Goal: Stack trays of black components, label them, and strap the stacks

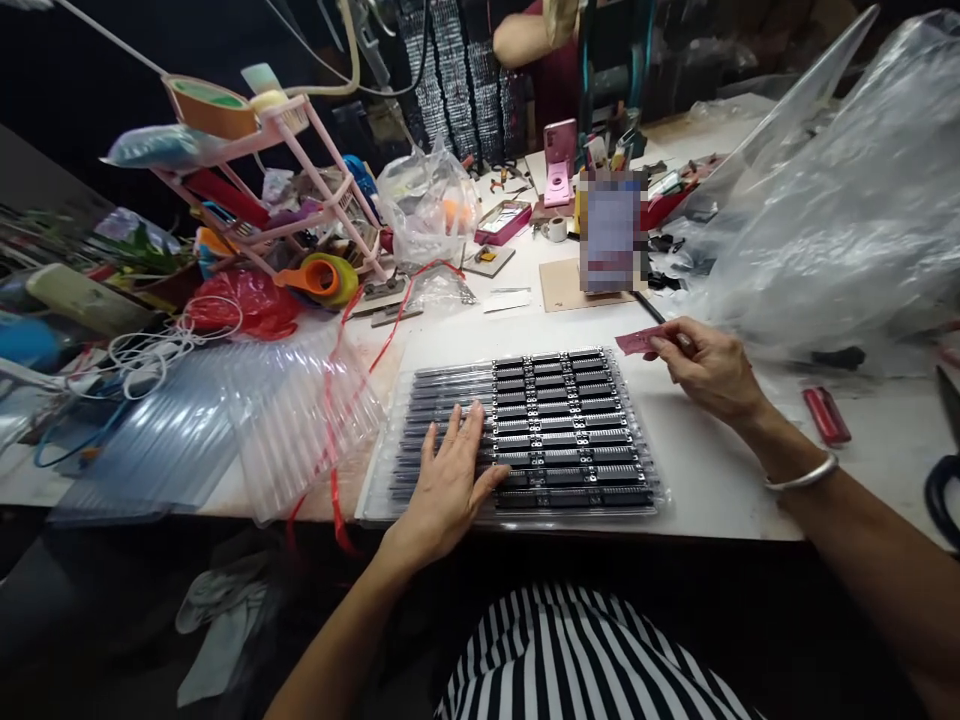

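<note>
Head view, cluttered white table point(712, 480), dim room

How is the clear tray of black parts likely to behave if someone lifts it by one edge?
The clear tray would probably flex, since its ribbed plastic looks thin. It may feel fairly heavy for something so flat, as rows of black parts are packed closely along it. Those parts might slide if it tilts.

Upright object point(613, 235): pixelated. Co-worker's arm point(523, 40): cut off, top edge. Dark handle point(937, 497): cut off, right edge. Red slip point(635, 342): partly hidden by right hand point(712, 368).
</note>
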Tool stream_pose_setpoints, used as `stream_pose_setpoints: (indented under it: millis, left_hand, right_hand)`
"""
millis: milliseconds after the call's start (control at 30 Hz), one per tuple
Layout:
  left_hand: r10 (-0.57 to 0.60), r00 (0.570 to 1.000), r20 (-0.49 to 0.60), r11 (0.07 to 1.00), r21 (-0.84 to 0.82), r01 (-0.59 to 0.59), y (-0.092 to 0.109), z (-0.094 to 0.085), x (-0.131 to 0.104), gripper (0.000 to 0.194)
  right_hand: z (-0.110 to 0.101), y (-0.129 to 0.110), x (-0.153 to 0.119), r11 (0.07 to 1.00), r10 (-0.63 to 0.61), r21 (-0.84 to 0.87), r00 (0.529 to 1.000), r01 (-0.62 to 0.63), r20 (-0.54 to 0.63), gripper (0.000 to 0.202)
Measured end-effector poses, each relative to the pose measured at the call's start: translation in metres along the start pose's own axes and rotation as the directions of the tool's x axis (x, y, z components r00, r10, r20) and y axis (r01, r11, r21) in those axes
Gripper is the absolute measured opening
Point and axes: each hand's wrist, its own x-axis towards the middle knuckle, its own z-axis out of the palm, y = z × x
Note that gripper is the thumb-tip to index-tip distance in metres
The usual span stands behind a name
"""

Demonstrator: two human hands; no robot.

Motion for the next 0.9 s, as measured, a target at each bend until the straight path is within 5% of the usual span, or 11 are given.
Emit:
stream_pose_setpoints:
  millis: [200,367,567,733,900]
  left_hand:
    - [0.026,1.0,-0.008,1.0,-0.004,-0.026,0.003,0.003,0.002,0.069]
    - [0.046,0.993,-0.106,0.999,0.022,-0.044,-0.016,-0.003,0.032,0.073]
    - [0.077,0.997,0.022,0.997,0.03,-0.078,-0.021,-0.007,0.073,0.077]
    - [0.056,0.983,-0.173,0.998,0.051,-0.048,-0.015,-0.013,0.093,0.057]
    - [0.271,0.92,-0.282,0.905,-0.251,-0.344,0.024,-0.033,0.134,0.026]
  right_hand:
    - [0.005,0.008,0.001,0.999,-0.038,0.017,0.999,0.038,-0.01,0.027]
    - [0.003,0.004,0.002,0.998,-0.016,0.052,0.999,0.019,-0.045,0.027]
    - [0.001,0.004,0.001,0.986,0.114,0.124,0.993,-0.115,0.018,0.03]
    - [-0.001,0.002,0.004,0.907,0.193,0.364,0.977,-0.212,0.089,0.03]
    - [0.0,-0.009,0.002,0.885,0.182,0.411,0.975,-0.219,0.128,0.03]
